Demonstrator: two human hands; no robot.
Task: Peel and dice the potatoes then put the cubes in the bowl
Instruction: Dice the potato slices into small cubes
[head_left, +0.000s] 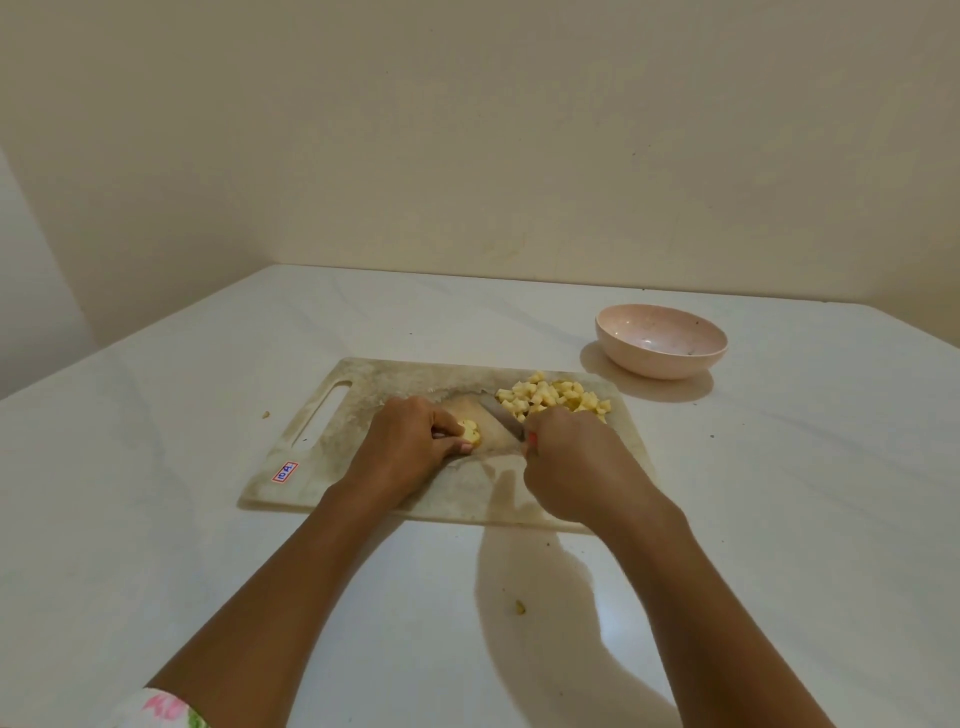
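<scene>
Fingers (448, 420) of the left hand (410, 447) curl over a small potato piece (470, 431), pinning it to the cutting board (311, 467) just left of the frame's centre. The right hand (571, 462) is clenched round the knife (508, 420). Its blade slants from the fist up and to the left, lying between the piece and the heap of cubes (556, 397).

The piece looks light, firm and probably slick with starch, so it may slide or roll. It is best held from above, with the fingertips tucked back from the edge. Too much of it is covered to tell its long axis.

The cubes lie at the board's upper right corner. They are loose and likely to scatter, so sweeping or scooping should suit them better than pinching. The bowl (661, 340) stands off the board, further to the upper right, near the heap, and no cubes show inside it.
</scene>
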